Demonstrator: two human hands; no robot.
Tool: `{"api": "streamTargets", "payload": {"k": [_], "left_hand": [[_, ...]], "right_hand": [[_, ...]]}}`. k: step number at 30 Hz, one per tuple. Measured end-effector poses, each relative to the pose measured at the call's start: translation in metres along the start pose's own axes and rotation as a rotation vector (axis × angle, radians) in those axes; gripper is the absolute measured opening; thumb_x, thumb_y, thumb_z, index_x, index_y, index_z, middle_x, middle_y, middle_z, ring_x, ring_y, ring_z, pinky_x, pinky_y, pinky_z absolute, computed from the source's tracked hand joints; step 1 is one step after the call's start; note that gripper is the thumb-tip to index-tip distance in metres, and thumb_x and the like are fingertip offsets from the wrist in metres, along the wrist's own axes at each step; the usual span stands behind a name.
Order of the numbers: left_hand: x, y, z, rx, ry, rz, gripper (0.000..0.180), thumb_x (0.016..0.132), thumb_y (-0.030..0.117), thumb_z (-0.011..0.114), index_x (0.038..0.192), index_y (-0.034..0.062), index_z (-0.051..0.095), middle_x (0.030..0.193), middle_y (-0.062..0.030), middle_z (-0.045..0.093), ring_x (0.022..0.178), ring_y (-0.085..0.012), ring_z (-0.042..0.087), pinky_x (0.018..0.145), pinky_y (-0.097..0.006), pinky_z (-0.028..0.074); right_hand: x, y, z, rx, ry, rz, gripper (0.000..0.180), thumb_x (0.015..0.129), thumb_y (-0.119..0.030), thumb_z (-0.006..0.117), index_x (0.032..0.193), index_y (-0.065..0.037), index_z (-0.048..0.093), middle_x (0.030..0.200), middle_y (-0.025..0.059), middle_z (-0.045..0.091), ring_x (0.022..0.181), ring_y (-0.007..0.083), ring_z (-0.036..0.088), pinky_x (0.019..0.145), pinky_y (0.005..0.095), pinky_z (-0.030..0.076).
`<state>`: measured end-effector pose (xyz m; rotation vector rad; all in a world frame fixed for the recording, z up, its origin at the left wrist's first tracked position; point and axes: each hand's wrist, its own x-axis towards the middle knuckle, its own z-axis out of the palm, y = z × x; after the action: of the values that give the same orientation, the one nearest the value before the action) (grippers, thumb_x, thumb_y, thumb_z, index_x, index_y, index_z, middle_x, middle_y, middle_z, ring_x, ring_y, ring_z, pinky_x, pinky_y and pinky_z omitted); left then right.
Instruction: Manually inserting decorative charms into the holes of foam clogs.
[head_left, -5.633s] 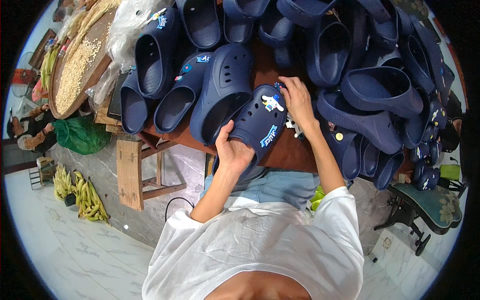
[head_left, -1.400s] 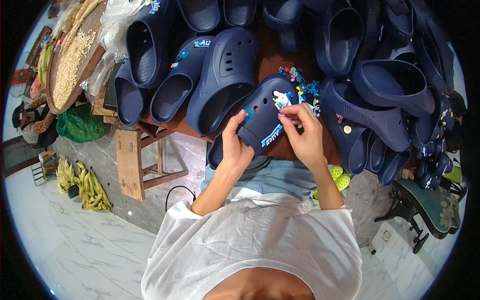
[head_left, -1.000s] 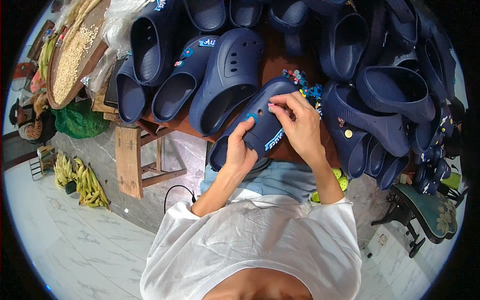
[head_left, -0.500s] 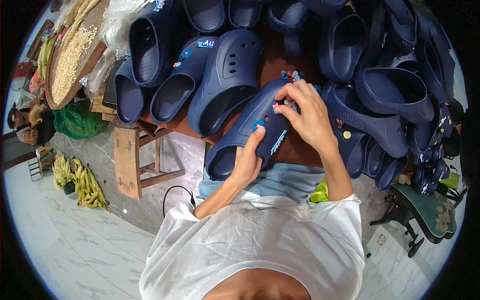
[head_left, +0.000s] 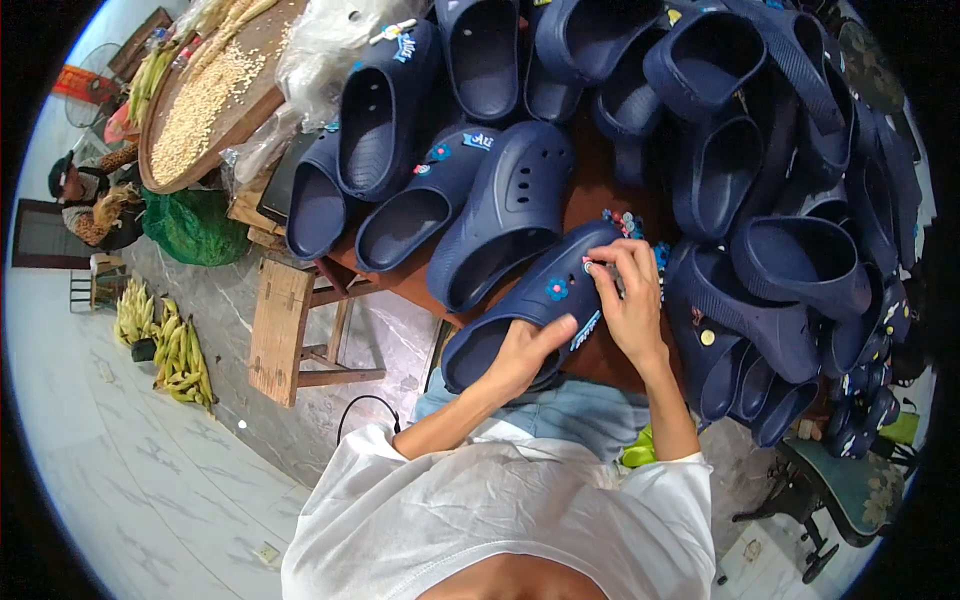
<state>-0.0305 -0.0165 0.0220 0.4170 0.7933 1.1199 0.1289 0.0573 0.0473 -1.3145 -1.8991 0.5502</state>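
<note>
We see a navy clog [head_left: 532,302] held up at the near edge of the reddish-brown desk [head_left: 610,362], tilted, its toe pointing away and to the right. The left hand [head_left: 525,358] has its grip on the clog, fingers tucked into the foot opening and thumb along the outside. The right hand [head_left: 630,305] has its grip closed at the fingertips on a small pink-and-white charm [head_left: 588,265] against the clog's upper; the charm is so small and half covered that we cannot tell whether it sits in a hole. A blue flower charm [head_left: 557,289] and a light-blue lettered charm [head_left: 585,331] are on the same clog. Just beyond its toe we find a cluster of loose charms [head_left: 628,224] on the desk. Another clog [head_left: 500,215] stands just to the left, and a pile of navy clogs [head_left: 800,265] lies to the right. Farther left we see a wooden stool [head_left: 275,330].
</note>
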Motion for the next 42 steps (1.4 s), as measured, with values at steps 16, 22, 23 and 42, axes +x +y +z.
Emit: {"api": "streamTargets", "payload": {"k": [16, 22, 23, 42], "left_hand": [[-0.063, 0.041, -0.015, 0.325, 0.081, 0.172, 0.047, 0.091, -0.002, 0.059, 0.136, -0.0033, 0.046, 0.129, -0.0083, 0.058, 0.117, -0.0156, 0.056, 0.104, -0.030, 0.042], [-0.091, 0.107, -0.042, 0.218, 0.070, 0.166, 0.053, 0.077, 0.004, 0.066, 0.129, -0.0032, 0.055, 0.120, -0.0073, 0.065, 0.109, -0.0150, 0.060, 0.100, -0.030, 0.044], [-0.092, 0.116, -0.041, 0.191, 0.088, 0.193, 0.055, 0.076, 0.005, 0.066, 0.129, -0.0030, 0.055, 0.120, -0.0080, 0.065, 0.109, -0.0157, 0.061, 0.100, -0.030, 0.043], [0.097, 0.186, 0.020, 0.046, -0.020, 0.635, 0.033, 0.095, 0.008, 0.061, 0.127, 0.0014, 0.052, 0.120, -0.0042, 0.063, 0.103, -0.0131, 0.061, 0.085, -0.029, 0.048]], "right_hand": [[0.024, 0.018, -0.034, 0.206, 0.170, 0.156, 0.016, 0.098, -0.001, 0.049, 0.103, 0.001, 0.065, 0.096, 0.0062, 0.063, 0.092, 0.0154, 0.059, 0.085, 0.0272, 0.046], [0.035, 0.024, -0.010, 0.262, -0.002, 0.214, 0.015, 0.094, -0.006, 0.057, 0.106, -0.002, 0.065, 0.096, 0.0074, 0.064, 0.090, 0.0146, 0.062, 0.079, 0.0283, 0.049], [0.033, 0.024, -0.001, 0.279, -0.060, 0.203, 0.020, 0.092, -0.005, 0.060, 0.111, -0.002, 0.063, 0.103, 0.0097, 0.062, 0.090, 0.0166, 0.063, 0.077, 0.0290, 0.051], [0.027, 0.045, 0.101, 0.065, 0.038, 0.159, 0.057, 0.089, -0.002, 0.051, 0.141, 0.000, 0.027, 0.108, 0.0234, 0.058, 0.086, 0.0300, 0.064, 0.082, 0.0398, 0.051]]}}
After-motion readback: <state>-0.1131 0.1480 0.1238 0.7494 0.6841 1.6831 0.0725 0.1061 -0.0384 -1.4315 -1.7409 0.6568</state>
